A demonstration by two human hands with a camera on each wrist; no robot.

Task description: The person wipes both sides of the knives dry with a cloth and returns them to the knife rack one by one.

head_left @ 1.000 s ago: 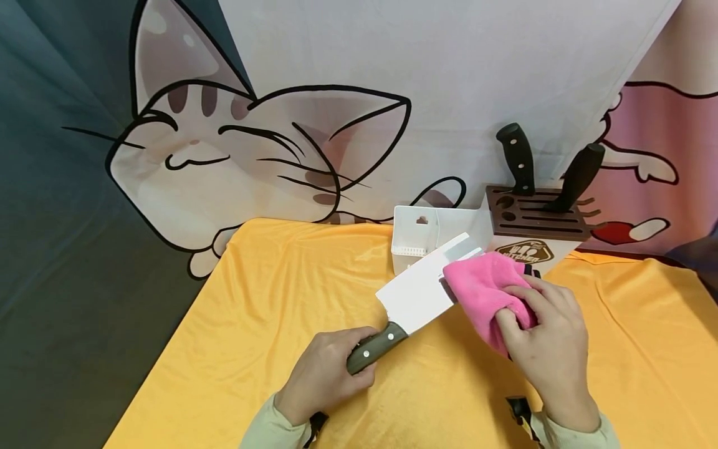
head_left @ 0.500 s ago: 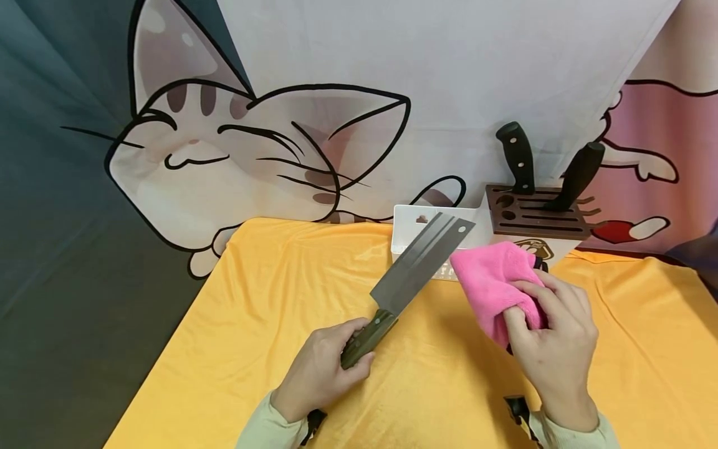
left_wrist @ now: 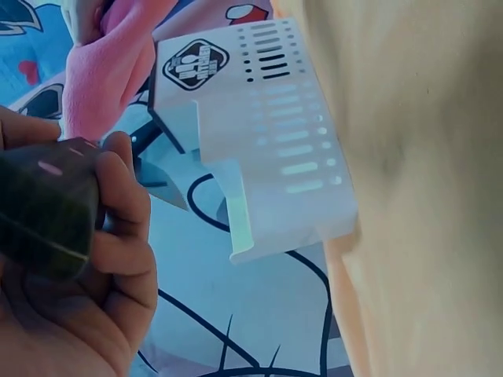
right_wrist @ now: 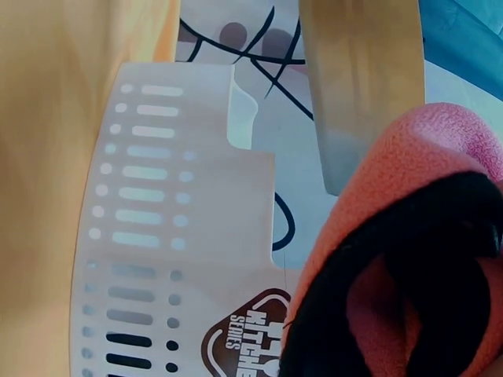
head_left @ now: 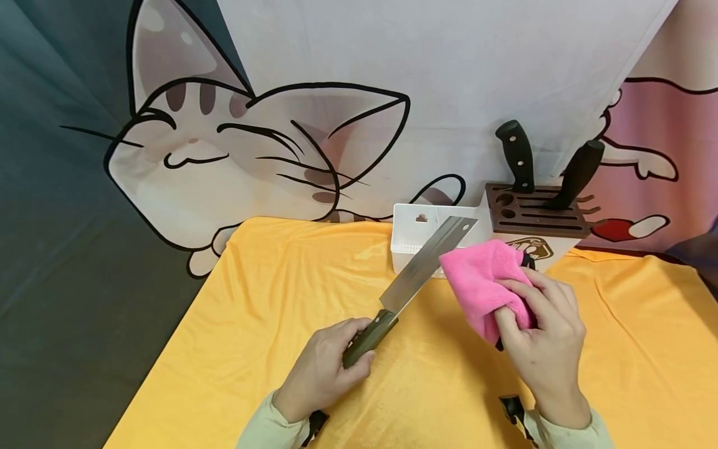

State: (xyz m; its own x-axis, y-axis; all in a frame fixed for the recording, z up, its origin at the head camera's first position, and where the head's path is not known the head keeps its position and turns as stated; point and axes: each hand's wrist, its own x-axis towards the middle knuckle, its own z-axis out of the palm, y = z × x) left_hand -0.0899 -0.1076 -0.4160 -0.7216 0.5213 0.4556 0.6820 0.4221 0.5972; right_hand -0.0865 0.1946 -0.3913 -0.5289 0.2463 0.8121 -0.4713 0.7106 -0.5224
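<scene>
My left hand grips a cleaver by its dark green handle. The steel blade points up and away to the right, turned partly edge-on, with a small hole near its far end. In my right hand is a bunched pink cloth with black edging, pinched between thumb and fingers. The cloth's left corner lies right beside the blade's far half; whether they touch I cannot tell. Up close in the right wrist view, the cloth stands in front of the blade.
Behind the hands stands a white knife holder with a brown slotted top. Two black-handled knives, one upright and one leaning, sit in its slots. A yellow cloth covers the table; a cat-print curtain hangs behind.
The blade was broad and bright beneath the cloth a second ago. It has since turned narrower and steeper. The pink cloth came off it to the right, then moved back left beside it.
</scene>
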